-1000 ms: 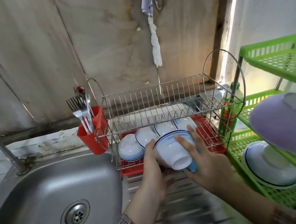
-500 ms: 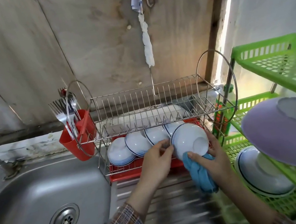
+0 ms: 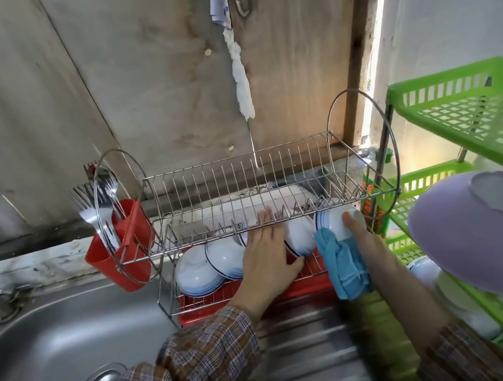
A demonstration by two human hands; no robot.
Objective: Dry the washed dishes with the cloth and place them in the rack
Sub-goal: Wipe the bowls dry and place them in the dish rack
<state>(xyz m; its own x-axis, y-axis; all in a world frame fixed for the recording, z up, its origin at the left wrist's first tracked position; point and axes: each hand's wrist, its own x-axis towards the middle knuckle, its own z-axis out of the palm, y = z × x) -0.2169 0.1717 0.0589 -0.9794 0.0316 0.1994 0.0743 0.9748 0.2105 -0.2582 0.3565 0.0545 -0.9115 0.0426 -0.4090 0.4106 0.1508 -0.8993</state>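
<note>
Bowl (image 3: 335,221) (glazed, likely slick and breakable) stands at the lower right end of the rack (image 3: 241,174), my right hand (image 3: 361,237) gripping its rim with the cloth (image 3: 344,263); left hand (image 3: 266,253) flat, steadying neighbouring bowls (image 3: 300,237).

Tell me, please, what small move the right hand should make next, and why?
Probably release: the right hand holds the blue-rimmed white bowl on edge at the row's end in the steel wire rack, while the left hand steadies the neighbouring bowl.
</note>
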